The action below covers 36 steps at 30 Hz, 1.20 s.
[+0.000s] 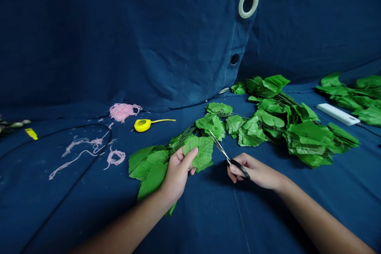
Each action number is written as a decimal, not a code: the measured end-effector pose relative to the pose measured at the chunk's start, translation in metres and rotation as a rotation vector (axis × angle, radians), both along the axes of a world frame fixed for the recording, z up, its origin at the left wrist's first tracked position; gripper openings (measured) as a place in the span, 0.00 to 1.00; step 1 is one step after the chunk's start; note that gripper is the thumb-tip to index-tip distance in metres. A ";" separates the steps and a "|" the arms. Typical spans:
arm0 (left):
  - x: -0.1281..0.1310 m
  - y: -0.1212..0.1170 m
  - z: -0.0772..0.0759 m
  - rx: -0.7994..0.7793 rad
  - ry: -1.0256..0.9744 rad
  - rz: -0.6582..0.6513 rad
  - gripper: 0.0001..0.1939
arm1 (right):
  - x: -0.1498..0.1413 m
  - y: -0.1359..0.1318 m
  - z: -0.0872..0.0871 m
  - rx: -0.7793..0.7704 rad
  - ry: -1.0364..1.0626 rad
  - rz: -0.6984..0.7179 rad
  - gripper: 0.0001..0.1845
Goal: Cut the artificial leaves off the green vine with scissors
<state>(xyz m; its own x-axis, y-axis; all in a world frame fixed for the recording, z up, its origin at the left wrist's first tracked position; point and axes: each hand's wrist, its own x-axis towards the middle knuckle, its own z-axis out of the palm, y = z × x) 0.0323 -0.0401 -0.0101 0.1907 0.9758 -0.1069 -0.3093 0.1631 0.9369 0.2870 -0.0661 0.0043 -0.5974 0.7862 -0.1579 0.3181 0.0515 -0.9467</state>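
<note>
While the left hand (177, 174) pinches a fabric leaf (200, 152) on the vine (151, 170), the right hand (253, 170) clenches scissors (228, 156) just beside it; any print on the far yellow tape measure (142, 125) is too small to read.

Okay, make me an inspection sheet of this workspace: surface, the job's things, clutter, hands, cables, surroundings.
Surface: creased navy cloth, flecked with pink bits.
Job's things: artificial green leaf strands heaped at right, more running under the left hand.
Clutter: pink yarn bunch, loose pink yarn strands, yellow tape measure, white plastic bar.
Hands: left hand grips a serrated leaf; right hand holds black-handled scissors, blades beside that leaf.
Cables: black cable loops across the cloth at left.
Surroundings: hanging blue fabric backdrop with pale ring eyelet.
</note>
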 end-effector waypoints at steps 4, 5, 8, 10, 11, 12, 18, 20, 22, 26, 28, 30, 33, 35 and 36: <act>0.000 0.000 0.000 -0.003 0.011 0.002 0.15 | 0.002 0.000 -0.001 -0.012 -0.002 -0.010 0.36; 0.000 0.000 0.000 0.000 0.015 0.000 0.15 | 0.002 0.000 -0.001 -0.016 -0.008 -0.012 0.35; 0.000 -0.001 -0.001 0.006 0.018 0.000 0.15 | 0.003 -0.001 -0.001 -0.022 -0.024 -0.017 0.35; 0.000 -0.001 -0.001 0.006 0.019 0.002 0.16 | 0.002 -0.001 -0.001 -0.028 -0.030 -0.021 0.35; 0.000 0.000 -0.002 0.005 0.021 0.001 0.16 | 0.002 -0.001 -0.001 -0.036 -0.034 -0.025 0.35; 0.000 0.000 -0.002 0.003 0.024 0.002 0.16 | 0.001 -0.001 -0.001 -0.044 -0.037 -0.030 0.34; 0.000 -0.001 -0.003 -0.004 0.026 0.004 0.15 | 0.000 -0.002 0.005 -0.049 0.042 0.044 0.37; -0.001 -0.001 -0.003 -0.002 0.024 -0.003 0.15 | 0.000 -0.003 0.007 -0.070 0.070 0.069 0.37; -0.001 -0.001 -0.002 -0.002 0.025 -0.006 0.15 | 0.001 -0.002 0.008 -0.080 0.067 0.068 0.37; 0.000 -0.001 -0.001 -0.005 0.026 -0.004 0.15 | -0.001 -0.001 0.007 -0.064 0.063 0.051 0.37; 0.000 -0.001 -0.001 -0.009 0.028 -0.002 0.15 | -0.003 -0.001 0.007 -0.053 0.073 0.028 0.37; 0.000 -0.001 -0.001 -0.012 0.029 0.000 0.15 | -0.005 -0.002 0.006 -0.038 0.089 0.001 0.37; 0.000 -0.001 -0.002 0.004 0.032 -0.008 0.15 | -0.007 -0.002 0.003 -0.014 0.092 -0.033 0.38; -0.001 -0.001 -0.003 0.016 0.033 -0.015 0.15 | -0.007 -0.002 0.000 0.007 0.086 -0.048 0.37; -0.001 -0.001 -0.003 0.019 0.033 -0.019 0.15 | -0.007 -0.001 -0.001 0.019 0.084 -0.055 0.37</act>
<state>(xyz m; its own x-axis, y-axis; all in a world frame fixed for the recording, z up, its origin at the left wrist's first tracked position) 0.0316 -0.0407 -0.0130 0.2061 0.9739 -0.0953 -0.2753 0.1511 0.9494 0.2803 -0.0672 0.0030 -0.5640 0.8205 -0.0934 0.2401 0.0547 -0.9692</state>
